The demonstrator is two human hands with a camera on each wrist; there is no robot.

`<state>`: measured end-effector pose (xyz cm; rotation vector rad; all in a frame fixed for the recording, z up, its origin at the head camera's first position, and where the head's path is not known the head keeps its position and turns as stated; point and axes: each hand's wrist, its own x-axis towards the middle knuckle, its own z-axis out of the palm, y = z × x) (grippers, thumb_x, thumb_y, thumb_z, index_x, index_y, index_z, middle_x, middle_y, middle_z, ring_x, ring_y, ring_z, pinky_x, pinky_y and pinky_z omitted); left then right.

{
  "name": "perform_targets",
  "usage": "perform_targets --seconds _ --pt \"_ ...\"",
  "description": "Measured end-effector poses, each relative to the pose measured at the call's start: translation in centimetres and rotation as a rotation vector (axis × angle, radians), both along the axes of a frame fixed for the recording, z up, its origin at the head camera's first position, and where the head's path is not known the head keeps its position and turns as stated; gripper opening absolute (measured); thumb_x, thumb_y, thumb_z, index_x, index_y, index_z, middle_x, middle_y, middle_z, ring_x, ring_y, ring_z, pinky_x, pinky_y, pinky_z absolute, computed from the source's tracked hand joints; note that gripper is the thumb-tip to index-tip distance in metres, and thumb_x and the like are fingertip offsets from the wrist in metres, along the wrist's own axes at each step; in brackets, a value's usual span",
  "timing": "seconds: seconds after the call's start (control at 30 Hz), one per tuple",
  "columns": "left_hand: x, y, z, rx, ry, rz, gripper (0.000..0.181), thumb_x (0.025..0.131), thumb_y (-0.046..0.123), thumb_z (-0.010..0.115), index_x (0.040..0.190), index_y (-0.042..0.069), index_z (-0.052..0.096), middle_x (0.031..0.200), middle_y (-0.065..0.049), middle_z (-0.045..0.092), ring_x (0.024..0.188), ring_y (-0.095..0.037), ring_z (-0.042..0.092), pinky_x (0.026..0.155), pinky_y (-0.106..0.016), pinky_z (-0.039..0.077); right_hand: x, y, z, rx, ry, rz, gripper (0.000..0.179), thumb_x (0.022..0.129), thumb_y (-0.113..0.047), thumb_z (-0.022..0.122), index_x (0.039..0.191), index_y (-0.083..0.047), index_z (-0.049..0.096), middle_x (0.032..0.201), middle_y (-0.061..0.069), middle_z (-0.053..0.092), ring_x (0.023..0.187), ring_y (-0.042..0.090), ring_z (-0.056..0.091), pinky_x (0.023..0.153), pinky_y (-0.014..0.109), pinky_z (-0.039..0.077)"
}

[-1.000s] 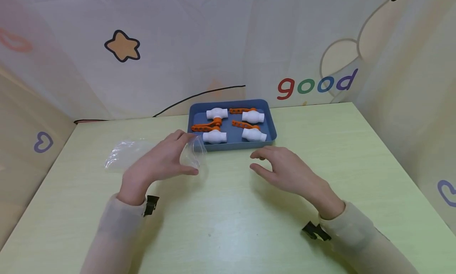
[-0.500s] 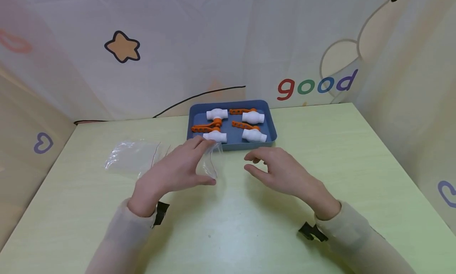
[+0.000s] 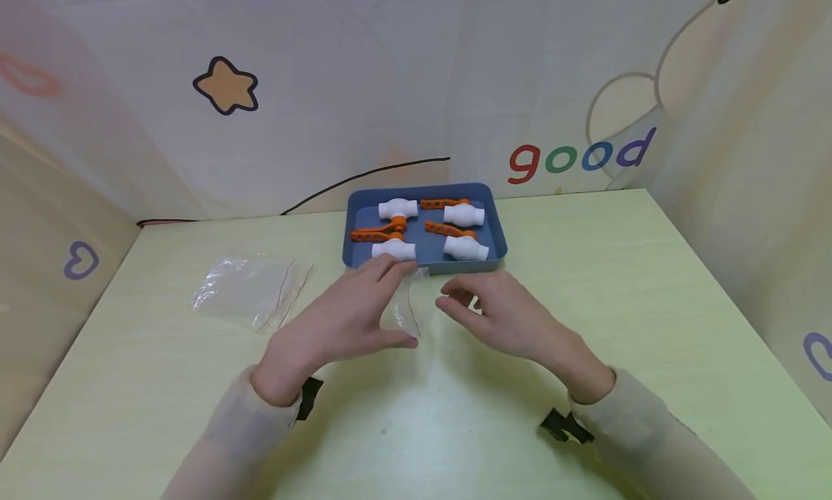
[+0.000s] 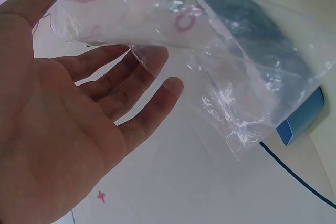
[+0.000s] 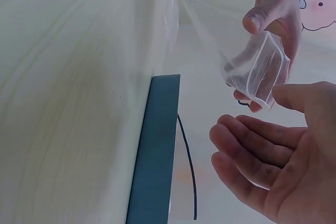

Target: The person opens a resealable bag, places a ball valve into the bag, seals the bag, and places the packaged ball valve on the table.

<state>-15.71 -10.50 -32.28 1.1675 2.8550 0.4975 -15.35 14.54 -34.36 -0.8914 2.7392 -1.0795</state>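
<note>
My left hand [image 3: 344, 312] holds a clear zip-lock bag [image 3: 407, 308] by its mouth, thumb and fingers spread around it. In the left wrist view the bag [image 4: 236, 66] hangs away from the fingers, see-through and with nothing visible inside. The right wrist view shows the bag's zip edge [image 5: 262, 69] close to my right thumb. Facing the bag, my right hand [image 3: 513, 312] has loosely bent fingers and holds nothing. Behind both hands, white ball valves [image 3: 466, 248] with orange handles lie in a blue tray [image 3: 427, 251].
More clear zip-lock bags [image 3: 247, 290] lie flat on the left part of the pale green table [image 3: 416, 442]. The tray stands near the table's back edge, in front of a printed curtain [image 3: 364, 88].
My left hand has moved right and slightly nearer with the bag, away from the bags on the table. My right hand has shifted a little left, narrowing the gap between the hands.
</note>
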Motion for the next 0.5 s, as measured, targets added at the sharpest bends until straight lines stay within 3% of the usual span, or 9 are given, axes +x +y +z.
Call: perform_targets --seconds 0.2,0.5 --pt "0.3 0.6 -0.2 -0.009 0.038 -0.013 0.095 0.080 0.050 0.088 0.149 0.000 0.046 0.129 -0.009 0.054 0.113 -0.023 0.055 0.098 -0.042 0.050 0.0 -0.1 0.0 -0.032 -0.020 0.016 0.013 0.099 -0.020 0.071 0.106 -0.011 0.077 0.086 -0.007 0.071 0.077 0.010 0.063 0.068 0.030 0.056" --pt "0.7 1.2 -0.5 -0.012 0.064 -0.042 0.093 0.081 0.052 0.086 0.149 0.001 0.047 0.128 -0.007 0.054 0.111 -0.021 0.053 0.097 -0.042 0.049 -0.1 -0.1 -0.1 -0.075 -0.029 0.041 0.007 0.098 -0.012 0.071 0.099 -0.010 0.078 0.079 -0.009 0.067 0.070 0.011 0.060 0.064 0.030 0.055"
